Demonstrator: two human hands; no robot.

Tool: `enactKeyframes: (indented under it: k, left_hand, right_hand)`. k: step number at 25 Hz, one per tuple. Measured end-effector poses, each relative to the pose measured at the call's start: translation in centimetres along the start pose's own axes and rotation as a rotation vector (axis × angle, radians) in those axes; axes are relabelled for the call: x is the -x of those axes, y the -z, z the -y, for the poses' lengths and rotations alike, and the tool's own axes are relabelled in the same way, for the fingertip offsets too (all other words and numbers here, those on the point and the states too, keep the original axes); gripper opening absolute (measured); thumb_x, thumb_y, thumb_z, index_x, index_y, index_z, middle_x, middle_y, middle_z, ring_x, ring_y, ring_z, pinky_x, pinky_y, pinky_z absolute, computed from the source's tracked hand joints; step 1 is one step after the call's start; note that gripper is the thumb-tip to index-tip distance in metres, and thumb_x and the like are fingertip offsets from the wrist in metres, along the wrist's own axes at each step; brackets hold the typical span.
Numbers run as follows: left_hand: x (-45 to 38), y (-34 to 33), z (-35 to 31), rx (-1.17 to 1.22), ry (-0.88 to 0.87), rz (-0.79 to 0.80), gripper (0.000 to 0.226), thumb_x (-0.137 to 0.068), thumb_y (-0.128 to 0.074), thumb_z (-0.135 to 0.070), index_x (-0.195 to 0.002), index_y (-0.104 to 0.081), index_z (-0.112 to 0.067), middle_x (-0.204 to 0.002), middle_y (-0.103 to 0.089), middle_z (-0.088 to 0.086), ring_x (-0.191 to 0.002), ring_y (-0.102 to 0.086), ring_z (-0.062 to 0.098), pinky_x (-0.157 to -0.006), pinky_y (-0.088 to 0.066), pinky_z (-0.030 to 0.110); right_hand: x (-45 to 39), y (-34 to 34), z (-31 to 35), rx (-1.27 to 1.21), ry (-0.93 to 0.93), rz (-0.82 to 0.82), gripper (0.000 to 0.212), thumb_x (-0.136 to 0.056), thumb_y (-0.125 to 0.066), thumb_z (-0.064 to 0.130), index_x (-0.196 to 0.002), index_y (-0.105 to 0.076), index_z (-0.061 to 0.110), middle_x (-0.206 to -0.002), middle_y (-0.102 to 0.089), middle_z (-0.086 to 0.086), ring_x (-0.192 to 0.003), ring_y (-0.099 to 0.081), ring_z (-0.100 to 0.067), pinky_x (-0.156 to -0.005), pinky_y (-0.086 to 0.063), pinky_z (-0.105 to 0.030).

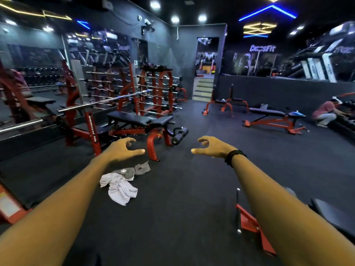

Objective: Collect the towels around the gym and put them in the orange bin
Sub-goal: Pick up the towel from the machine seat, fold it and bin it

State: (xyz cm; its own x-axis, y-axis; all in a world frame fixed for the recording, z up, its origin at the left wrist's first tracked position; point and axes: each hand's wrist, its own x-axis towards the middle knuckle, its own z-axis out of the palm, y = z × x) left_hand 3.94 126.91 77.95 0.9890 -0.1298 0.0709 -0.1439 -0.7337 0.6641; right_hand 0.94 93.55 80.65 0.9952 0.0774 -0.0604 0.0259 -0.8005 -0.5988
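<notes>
A crumpled white striped towel (120, 189) lies on the dark floor, with a grey towel (137, 169) touching it on its far side. My left hand (123, 148) hovers above and just beyond the grey towel, fingers curled apart, holding nothing. My right hand (213, 146), with a black band on the wrist, is stretched out to the right of the towels, also open and empty. A blue towel (296, 113) lies on the far bench at the right, and a white cloth (222, 100) on a bench near the steps. No orange bin is in view.
A red-framed bench (142, 120) and barbell rack (92, 129) stand just beyond the towels on the left. A red bench foot (251, 223) lies on the floor under my right forearm. A person (326, 114) crouches at the far right. Steps (203, 89) lead up at the back.
</notes>
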Motion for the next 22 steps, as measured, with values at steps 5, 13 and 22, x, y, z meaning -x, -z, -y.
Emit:
enactKeyframes:
  k: [5, 13, 22]
  left_hand:
    - [-12.9, 2.8, 4.2, 0.016, 0.094, -0.051, 0.078, -0.071, -0.072, -0.058, -0.134, -0.051, -0.018, -0.135, -0.054, 0.010, -0.119, -0.055, 0.025, -0.103, -0.043, 0.038]
    - [-26.0, 4.8, 11.1, 0.007, 0.260, -0.119, 0.072, -0.074, -0.073, -0.054, -0.134, -0.051, -0.020, -0.134, -0.055, 0.007, -0.119, -0.054, 0.022, -0.101, -0.041, 0.033]
    - [-39.8, 5.6, 16.6, 0.005, 0.474, -0.303, 0.076, -0.075, -0.070, -0.056, -0.137, -0.048, -0.019, -0.135, -0.053, 0.007, -0.121, -0.053, 0.024, -0.102, -0.040, 0.035]
  right_hand:
    - [-15.5, 1.0, 2.1, 0.038, 0.076, 0.045, 0.072, -0.085, -0.065, 0.048, -0.141, -0.039, 0.012, -0.146, -0.040, -0.011, -0.130, -0.043, -0.028, -0.104, -0.043, -0.045]
    - [-36.7, -2.3, 3.6, -0.018, 0.139, 0.186, 0.075, -0.081, -0.067, 0.050, -0.142, -0.037, 0.017, -0.148, -0.037, -0.010, -0.132, -0.042, -0.028, -0.091, -0.051, -0.039]
    - [-60.6, -5.0, 6.3, -0.027, 0.345, 0.365, 0.080, -0.078, -0.071, 0.049, -0.143, -0.038, 0.016, -0.147, -0.040, -0.010, -0.132, -0.042, -0.023, -0.103, -0.042, -0.037]
